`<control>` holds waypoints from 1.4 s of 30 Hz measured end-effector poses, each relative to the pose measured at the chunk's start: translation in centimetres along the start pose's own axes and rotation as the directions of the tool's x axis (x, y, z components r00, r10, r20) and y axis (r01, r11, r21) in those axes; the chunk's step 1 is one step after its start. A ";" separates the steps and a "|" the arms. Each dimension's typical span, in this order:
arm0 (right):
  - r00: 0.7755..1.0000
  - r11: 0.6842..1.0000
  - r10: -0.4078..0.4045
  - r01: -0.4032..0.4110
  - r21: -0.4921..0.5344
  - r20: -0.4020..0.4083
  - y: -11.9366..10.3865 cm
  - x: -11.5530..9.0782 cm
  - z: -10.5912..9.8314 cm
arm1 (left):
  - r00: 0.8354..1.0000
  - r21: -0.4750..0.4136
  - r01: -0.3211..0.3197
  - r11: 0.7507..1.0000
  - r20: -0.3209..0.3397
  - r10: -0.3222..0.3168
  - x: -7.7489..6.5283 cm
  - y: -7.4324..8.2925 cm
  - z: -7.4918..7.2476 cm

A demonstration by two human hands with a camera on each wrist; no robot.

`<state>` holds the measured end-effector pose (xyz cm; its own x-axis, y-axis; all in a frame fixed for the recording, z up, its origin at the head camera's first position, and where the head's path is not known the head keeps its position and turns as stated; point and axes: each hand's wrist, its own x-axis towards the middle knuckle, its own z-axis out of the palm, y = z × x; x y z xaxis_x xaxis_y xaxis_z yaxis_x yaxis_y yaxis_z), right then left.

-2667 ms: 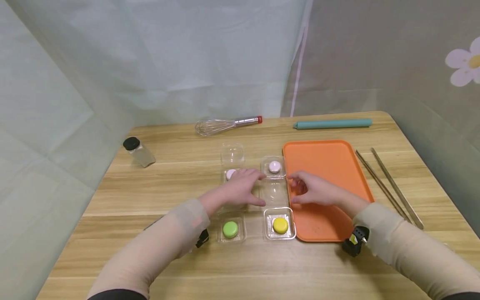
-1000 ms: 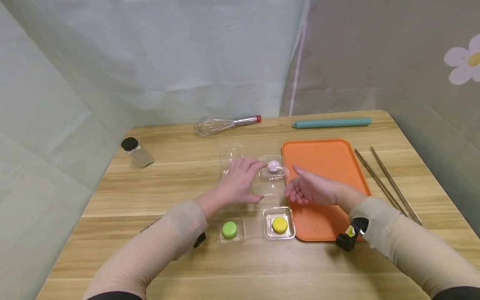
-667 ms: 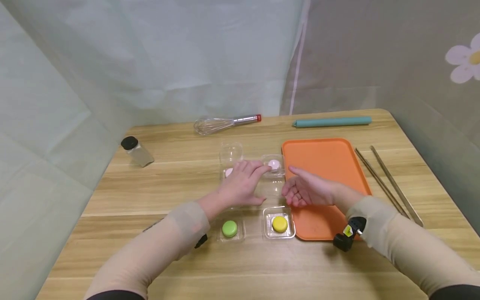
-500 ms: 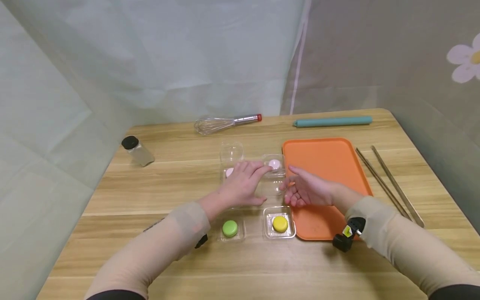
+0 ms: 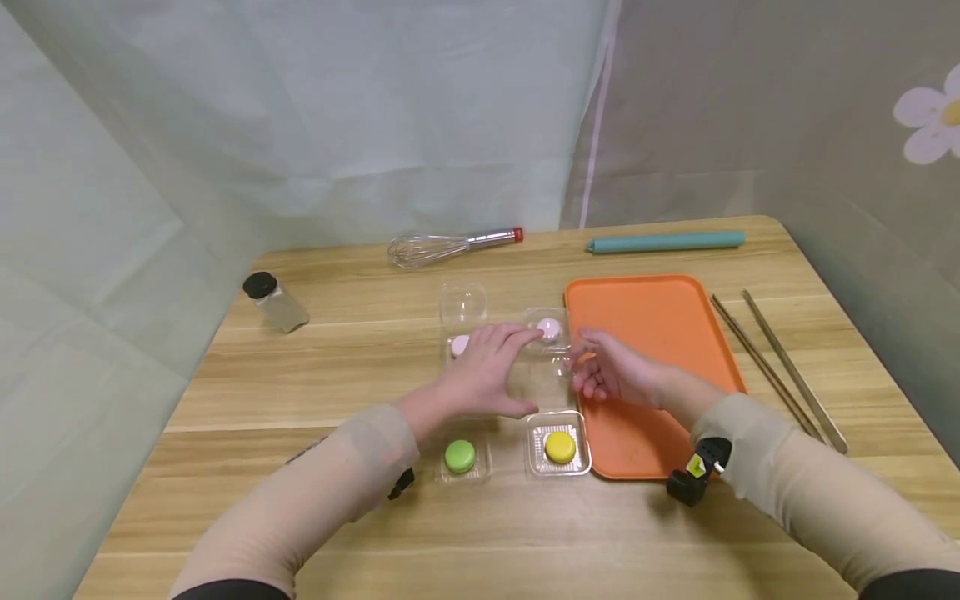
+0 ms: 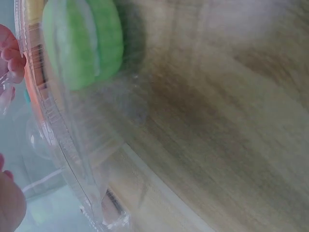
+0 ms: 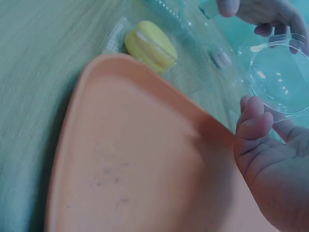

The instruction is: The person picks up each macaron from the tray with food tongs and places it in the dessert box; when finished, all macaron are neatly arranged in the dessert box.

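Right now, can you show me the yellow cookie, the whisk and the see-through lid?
Yellow cookie (image 5: pixel 560 447): head view, middle of its top.
Whisk (image 5: pixel 467 244): head view, where the wires meet the handle.
See-through lid (image 7: pixel 277 86): right wrist view, on its round raised part.

Lid: clear plastic, round raised dome in a flat rim, glare spots on top. Tilted in right wrist view, edge pinched by right grip. Couldn't tell if it touched the desk. From the head view it was between pink macaron and yellow macaron. Yellow container: clear, squarish, rounded corners, ribbed base, top uncovered, flat on desk, just beside orange tray. Yellow macaron sat inside, near the middle.
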<state>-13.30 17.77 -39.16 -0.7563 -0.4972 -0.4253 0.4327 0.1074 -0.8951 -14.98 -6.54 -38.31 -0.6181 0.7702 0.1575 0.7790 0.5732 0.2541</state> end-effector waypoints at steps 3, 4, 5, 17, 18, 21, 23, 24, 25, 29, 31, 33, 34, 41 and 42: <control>0.998 0.999 -0.050 0.049 -0.023 -0.023 0.0 -0.1 0.1 | 0.998 -0.060 0.046 0.997 0.046 -0.043 0.1 0.0 -0.1; 0.997 0.997 -0.066 0.065 -0.033 -0.029 0.0 -0.1 0.2 | 0.997 -0.079 0.056 0.995 0.060 -0.051 0.1 0.0 -0.1; 0.996 0.996 -0.082 0.081 -0.047 -0.035 0.0 -0.1 0.3 | 0.996 -0.095 0.065 0.993 0.074 -0.058 0.2 0.0 -0.1; 0.942 0.916 -0.332 0.307 -0.260 -0.056 0.4 -0.4 0.7 | 0.967 -0.317 0.210 0.925 0.207 -0.148 0.5 0.1 -0.4; 0.934 0.904 -0.352 0.324 -0.279 -0.055 0.4 -0.4 0.7 | 0.965 -0.339 0.217 0.915 0.218 -0.148 0.5 0.1 -0.4; 0.914 0.872 -0.401 0.360 -0.333 -0.064 0.5 -0.6 0.8 | 0.960 -0.410 0.234 0.882 0.241 -0.142 0.6 0.1 -0.5; 0.897 0.844 -0.436 0.382 -0.376 -0.068 0.5 -0.7 0.9 | 0.958 -0.460 0.246 0.853 0.252 -0.141 0.6 0.1 -0.6; 0.890 0.830 -0.451 0.390 -0.400 -0.069 0.5 -0.7 0.9 | 0.956 -0.474 0.252 0.844 0.255 -0.143 0.7 0.1 -0.6; 0.883 0.816 -0.464 0.397 -0.420 -0.069 0.6 -0.7 0.9 | 0.956 -0.485 0.254 0.837 0.254 -0.143 0.7 0.1 -0.6; 0.859 0.772 -0.509 0.429 -0.470 -0.051 0.8 -0.7 0.7 | 0.959 -0.521 0.252 0.816 0.250 -0.136 0.8 0.2 -0.7; 0.856 0.766 -0.515 0.436 -0.472 -0.046 0.9 -0.8 0.7 | 0.963 -0.541 0.236 0.807 0.242 -0.120 0.9 0.1 -0.7; 0.854 0.755 -0.519 0.435 -0.491 -0.043 1.0 -0.9 0.6 | 0.966 -0.557 0.225 0.799 0.237 -0.107 0.9 0.1 -0.7; 0.853 0.748 -0.521 0.434 -0.502 -0.040 1.0 -1.0 0.6 | 0.965 -0.561 0.225 0.796 0.239 -0.105 0.9 0.0 -0.6; 0.857 0.686 -0.515 0.425 -0.590 0.018 1.0 -1.3 0.2 | 0.955 -0.511 0.254 0.821 0.264 -0.131 0.8 0.1 -0.8; 0.860 0.677 -0.509 0.420 -0.604 0.028 1.0 -1.4 0.1 | 0.954 -0.498 0.258 0.828 0.268 -0.136 0.7 0.2 -0.8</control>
<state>-11.75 18.44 -39.49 -0.8573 -0.5062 0.0938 -0.3214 0.3839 -0.8656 -15.38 -6.11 -37.40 -0.6670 0.7318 -0.1399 0.4335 0.5339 0.7260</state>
